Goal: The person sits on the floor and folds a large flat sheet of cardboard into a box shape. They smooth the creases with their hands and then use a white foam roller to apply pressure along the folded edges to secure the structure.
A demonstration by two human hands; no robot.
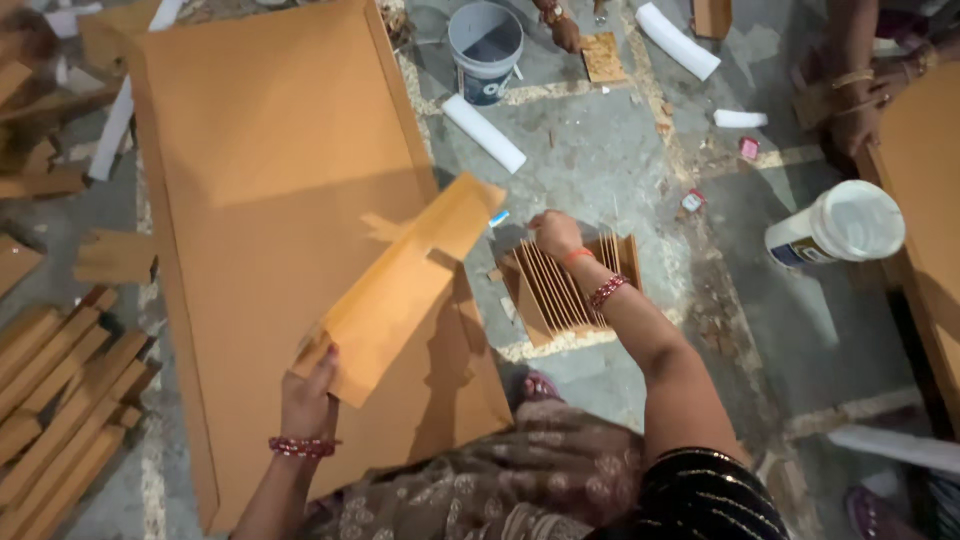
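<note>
Left hand (308, 392) gripping cardboard strip (405, 290) — right hand (556, 234) on slotted stack (570, 285)

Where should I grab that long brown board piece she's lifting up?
Probably by its near short end, coming from below, as the left hand grips the cardboard strip now. It is long, flat and thin, tilted up and away over the large cardboard sheet, so fingers and thumb can pinch that narrow edge.

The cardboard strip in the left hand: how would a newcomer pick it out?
Start at the big brown cardboard sheet on the floor. Over its lower right part, the left hand grips a long, narrow cardboard strip by its lower end. Unlike the flat sheet, it is lifted and slanted.
</note>
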